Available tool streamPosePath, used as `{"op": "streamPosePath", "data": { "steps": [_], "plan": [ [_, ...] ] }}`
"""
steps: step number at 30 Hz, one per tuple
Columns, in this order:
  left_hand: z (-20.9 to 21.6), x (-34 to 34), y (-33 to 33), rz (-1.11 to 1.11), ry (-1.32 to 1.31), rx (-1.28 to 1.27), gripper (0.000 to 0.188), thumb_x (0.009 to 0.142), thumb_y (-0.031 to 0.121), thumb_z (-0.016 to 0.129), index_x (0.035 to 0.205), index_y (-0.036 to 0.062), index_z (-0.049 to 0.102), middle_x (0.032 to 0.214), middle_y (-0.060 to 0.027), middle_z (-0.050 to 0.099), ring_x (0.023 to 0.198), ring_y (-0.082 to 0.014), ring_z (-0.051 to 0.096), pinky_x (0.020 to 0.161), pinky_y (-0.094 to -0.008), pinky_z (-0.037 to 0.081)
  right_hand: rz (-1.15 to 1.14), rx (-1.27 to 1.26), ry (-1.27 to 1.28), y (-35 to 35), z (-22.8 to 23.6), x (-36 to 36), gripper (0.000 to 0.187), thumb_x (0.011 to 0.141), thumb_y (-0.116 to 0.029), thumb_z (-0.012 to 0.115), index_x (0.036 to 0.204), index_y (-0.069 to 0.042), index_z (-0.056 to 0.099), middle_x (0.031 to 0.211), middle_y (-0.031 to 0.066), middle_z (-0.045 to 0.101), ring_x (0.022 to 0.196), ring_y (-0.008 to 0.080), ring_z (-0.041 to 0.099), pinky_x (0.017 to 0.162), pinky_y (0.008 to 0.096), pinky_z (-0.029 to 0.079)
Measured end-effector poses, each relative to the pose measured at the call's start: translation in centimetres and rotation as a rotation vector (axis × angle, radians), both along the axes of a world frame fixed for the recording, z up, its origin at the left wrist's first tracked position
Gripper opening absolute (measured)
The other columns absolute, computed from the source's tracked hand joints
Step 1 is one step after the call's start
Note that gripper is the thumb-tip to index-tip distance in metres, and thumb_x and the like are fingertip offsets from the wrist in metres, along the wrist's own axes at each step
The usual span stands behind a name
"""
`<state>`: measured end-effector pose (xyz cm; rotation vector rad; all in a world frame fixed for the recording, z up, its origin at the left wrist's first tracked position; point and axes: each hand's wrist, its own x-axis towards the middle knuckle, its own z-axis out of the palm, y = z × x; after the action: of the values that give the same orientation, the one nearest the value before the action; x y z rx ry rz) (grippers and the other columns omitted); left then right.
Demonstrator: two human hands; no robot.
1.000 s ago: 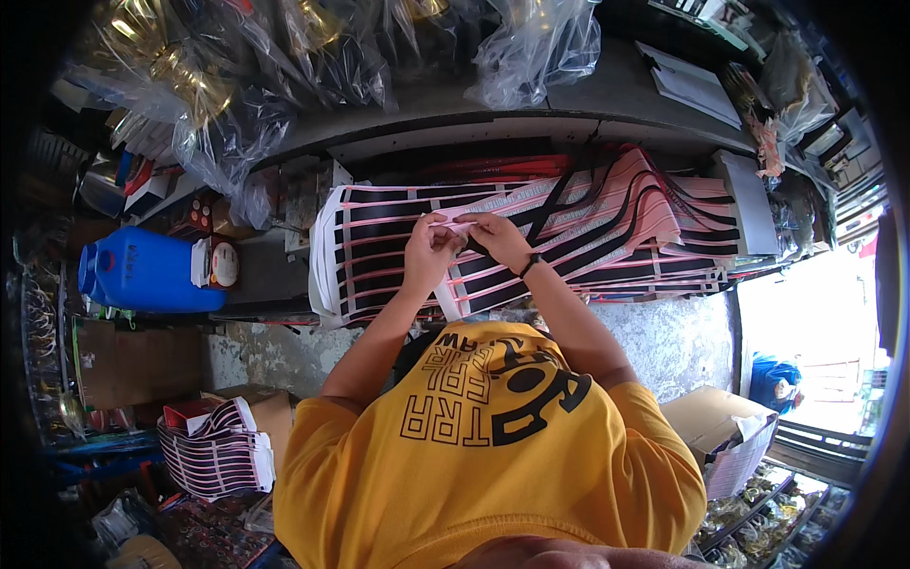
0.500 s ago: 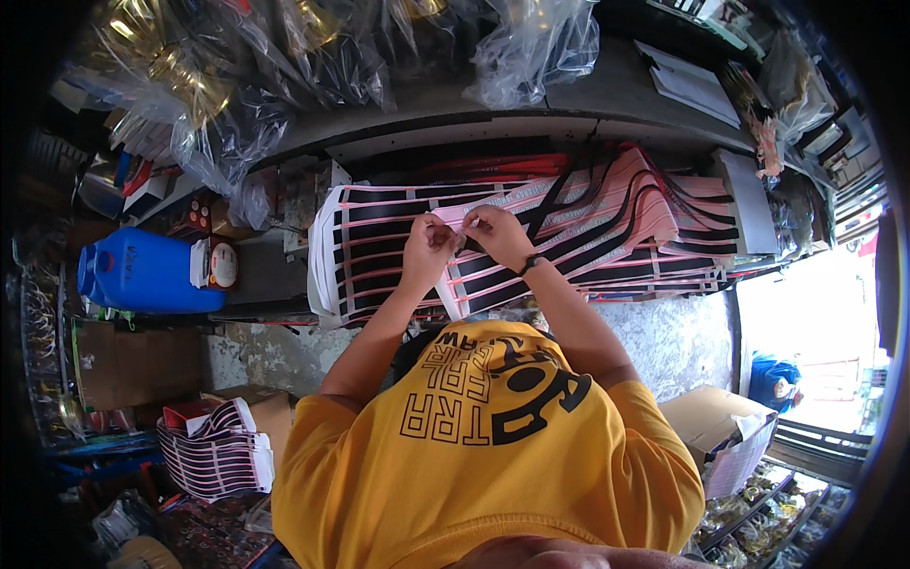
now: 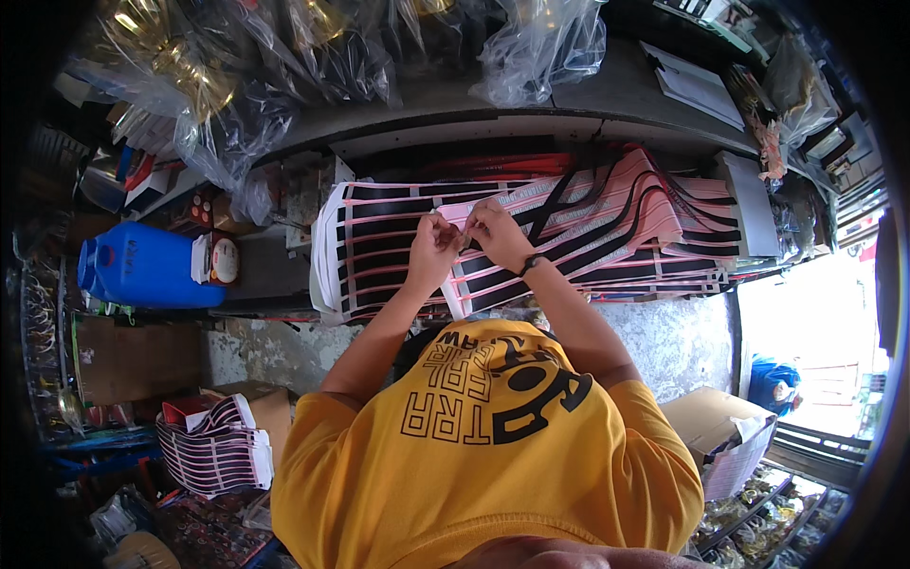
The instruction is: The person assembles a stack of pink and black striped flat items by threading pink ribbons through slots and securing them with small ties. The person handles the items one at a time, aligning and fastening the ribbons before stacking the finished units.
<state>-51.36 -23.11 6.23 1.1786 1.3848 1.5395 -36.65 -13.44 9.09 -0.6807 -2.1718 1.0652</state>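
My left hand (image 3: 435, 248) and my right hand (image 3: 497, 233) meet over a stack of pink-and-black striped printed sheets (image 3: 379, 248). Both hands have their fingers pinched together, tip to tip. Something small sits between the fingertips, too small to name. Beneath them lies the end of a pink-edged sheet with pale lettering (image 3: 559, 225), which runs off to the right and buckles up into a fold. Loose black strips (image 3: 561, 201) hang across that sheet beside my right hand. A dark band (image 3: 530, 265) circles my right wrist.
Left of the stack stands a blue plastic jerrycan (image 3: 152, 266). Plastic-wrapped golden trophy cups (image 3: 180, 71) crowd the shelf above. A cardboard box (image 3: 706, 427) is at the lower right, and more striped sheets (image 3: 216, 450) rest at the lower left. A bright doorway opens at right.
Both hands keep pinching at the same place, with only slight finger movement. My right hand has shifted a little upward. The sheets stay put.
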Motion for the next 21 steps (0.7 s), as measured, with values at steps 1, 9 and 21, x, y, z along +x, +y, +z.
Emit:
{"op": "streamPosePath", "data": {
  "steps": [1,9,21],
  "plan": [
    [0.0,0.1,0.1,0.022,-0.004,0.013,0.037,0.086,-0.011,0.064,0.105,0.0048,0.036,0.090,-0.0078,0.059,0.083,-0.0101,0.061,0.075,-0.0220,0.050,-0.073,0.098,-0.001,-0.7,-0.2,-0.2,0.005,0.083,-0.006,0.063,0.087,-0.003,0.064,0.100,0.0120,0.057,0.088,0.0301,0.061,0.075,0.0386,0.051],
    [0.2,2.6,0.6,0.291,-0.557,-0.126,0.034,0.086,-0.010,0.060,0.099,0.0089,0.036,0.088,-0.0100,0.061,0.072,-0.0140,0.062,0.060,-0.0246,0.049,-0.328,0.513,-0.039,-4.2,-1.0,-0.7,0.019,0.076,-0.006,0.062,0.095,-0.009,0.062,0.105,0.0120,0.054,0.093,0.0318,0.058,0.075,0.0412,0.050],
    [2.1,-0.2,0.6,0.044,-0.969,-0.361,0.008,0.090,0.002,0.062,0.098,0.0031,0.064,0.094,-0.0106,0.067,0.087,-0.0230,0.067,0.084,-0.0351,0.057,-0.246,0.292,0.073,-4.6,-2.2,-0.6,0.019,0.083,0.003,0.055,0.101,-0.002,0.060,0.097,0.0163,0.063,0.088,0.0366,0.063,0.074,0.0428,0.054]
  ]
}}
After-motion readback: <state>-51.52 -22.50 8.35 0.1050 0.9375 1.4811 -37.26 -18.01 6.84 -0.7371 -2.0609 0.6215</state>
